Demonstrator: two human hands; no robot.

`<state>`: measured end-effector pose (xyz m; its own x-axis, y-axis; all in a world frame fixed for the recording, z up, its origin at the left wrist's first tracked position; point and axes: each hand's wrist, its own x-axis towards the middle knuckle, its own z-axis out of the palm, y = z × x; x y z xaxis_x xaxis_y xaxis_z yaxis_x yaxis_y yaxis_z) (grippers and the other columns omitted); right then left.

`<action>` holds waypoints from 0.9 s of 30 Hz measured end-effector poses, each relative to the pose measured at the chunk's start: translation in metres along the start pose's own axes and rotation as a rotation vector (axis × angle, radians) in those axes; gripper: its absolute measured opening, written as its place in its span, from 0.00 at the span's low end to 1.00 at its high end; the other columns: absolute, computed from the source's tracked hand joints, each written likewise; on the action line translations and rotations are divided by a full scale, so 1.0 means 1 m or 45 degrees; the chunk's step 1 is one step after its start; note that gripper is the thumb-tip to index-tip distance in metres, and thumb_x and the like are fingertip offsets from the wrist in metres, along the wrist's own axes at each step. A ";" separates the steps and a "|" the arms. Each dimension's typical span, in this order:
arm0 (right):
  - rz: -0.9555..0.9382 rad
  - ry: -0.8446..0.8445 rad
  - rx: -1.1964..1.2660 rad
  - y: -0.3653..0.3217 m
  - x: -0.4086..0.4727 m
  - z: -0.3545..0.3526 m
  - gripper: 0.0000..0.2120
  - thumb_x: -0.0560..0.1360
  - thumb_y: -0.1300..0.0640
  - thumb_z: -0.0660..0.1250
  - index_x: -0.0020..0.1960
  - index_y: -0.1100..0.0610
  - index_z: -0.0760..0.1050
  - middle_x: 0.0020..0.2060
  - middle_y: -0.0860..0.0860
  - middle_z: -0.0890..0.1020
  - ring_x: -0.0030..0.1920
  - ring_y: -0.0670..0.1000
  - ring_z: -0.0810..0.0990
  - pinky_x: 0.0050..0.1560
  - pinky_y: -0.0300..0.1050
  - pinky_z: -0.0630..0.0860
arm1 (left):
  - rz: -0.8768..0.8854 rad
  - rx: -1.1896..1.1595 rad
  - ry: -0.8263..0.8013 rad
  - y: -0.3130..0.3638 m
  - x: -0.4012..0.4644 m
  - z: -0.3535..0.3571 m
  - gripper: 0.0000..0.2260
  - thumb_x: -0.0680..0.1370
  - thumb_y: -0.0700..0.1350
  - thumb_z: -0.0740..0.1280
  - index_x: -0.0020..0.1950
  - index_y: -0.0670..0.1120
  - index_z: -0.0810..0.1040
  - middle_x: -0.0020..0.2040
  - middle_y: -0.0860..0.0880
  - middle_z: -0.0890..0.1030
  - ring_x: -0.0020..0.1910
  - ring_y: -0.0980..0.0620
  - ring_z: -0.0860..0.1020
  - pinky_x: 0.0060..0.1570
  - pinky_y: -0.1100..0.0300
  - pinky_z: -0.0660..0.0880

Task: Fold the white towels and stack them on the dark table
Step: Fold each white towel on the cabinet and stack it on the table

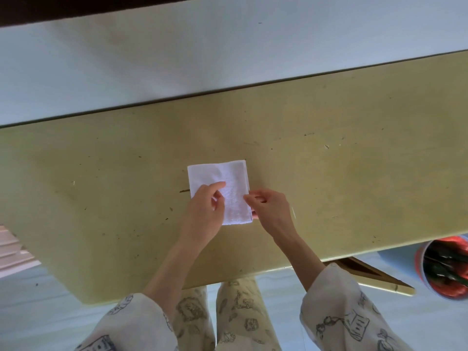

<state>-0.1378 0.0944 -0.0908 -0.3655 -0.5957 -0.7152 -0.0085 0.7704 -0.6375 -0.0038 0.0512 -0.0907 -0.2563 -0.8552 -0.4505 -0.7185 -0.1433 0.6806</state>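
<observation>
One white towel, folded into a small rectangle, lies flat in the middle of a yellowish-green table. My left hand rests on the towel's near left part, index finger stretched across the cloth and the other fingers curled on it. My right hand is at the towel's right edge, thumb and fingers pinching that edge near the front corner. No other towel is in view, and no dark table shows apart from a dark strip at the top.
A white wall runs behind the table's far edge. A red bucket with dark contents stands on the floor at the right, beside a brown table brace. My patterned sleeves and trousers fill the bottom. Pale steps show at the left edge.
</observation>
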 end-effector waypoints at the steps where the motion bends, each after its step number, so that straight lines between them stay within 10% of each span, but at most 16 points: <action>1: -0.005 0.004 -0.021 0.000 0.001 0.000 0.10 0.73 0.58 0.67 0.52 0.59 0.80 0.44 0.52 0.83 0.46 0.53 0.82 0.54 0.52 0.78 | 0.060 0.062 0.043 -0.005 -0.003 -0.004 0.15 0.78 0.37 0.60 0.63 0.47 0.74 0.49 0.51 0.74 0.43 0.56 0.72 0.49 0.60 0.71; 12: -0.048 0.035 -0.115 0.002 0.012 -0.001 0.02 0.74 0.61 0.65 0.43 0.56 0.76 0.40 0.54 0.81 0.42 0.58 0.83 0.50 0.55 0.79 | 0.525 0.750 0.051 -0.042 -0.004 -0.011 0.22 0.69 0.42 0.73 0.61 0.46 0.73 0.62 0.45 0.71 0.59 0.47 0.64 0.55 0.47 0.72; 17: -0.205 0.131 -0.321 0.006 0.009 0.002 0.02 0.76 0.59 0.62 0.45 0.55 0.73 0.40 0.48 0.77 0.42 0.50 0.76 0.35 0.31 0.68 | 0.524 0.790 -0.025 -0.053 -0.003 -0.006 0.29 0.68 0.49 0.73 0.66 0.50 0.67 0.67 0.48 0.64 0.66 0.47 0.61 0.59 0.47 0.70; 23: -0.897 0.546 -0.994 0.017 0.005 0.019 0.12 0.75 0.59 0.58 0.56 0.60 0.73 0.53 0.57 0.78 0.54 0.57 0.75 0.51 0.49 0.70 | 0.533 0.808 -0.007 -0.055 -0.003 -0.005 0.25 0.73 0.53 0.66 0.68 0.50 0.66 0.69 0.47 0.66 0.68 0.47 0.60 0.59 0.47 0.69; 27: -1.107 0.316 -1.274 0.029 0.025 0.030 0.22 0.78 0.56 0.51 0.70 0.62 0.61 0.71 0.58 0.65 0.72 0.55 0.57 0.69 0.56 0.55 | 0.590 0.842 -0.067 -0.064 -0.011 -0.009 0.27 0.73 0.59 0.57 0.70 0.49 0.64 0.73 0.45 0.63 0.73 0.48 0.56 0.67 0.53 0.55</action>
<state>-0.1189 0.0948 -0.1353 -0.0512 -0.9974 -0.0512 -0.9527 0.0641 -0.2972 0.0508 0.0654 -0.1243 -0.6402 -0.7284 -0.2440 -0.7611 0.5585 0.3299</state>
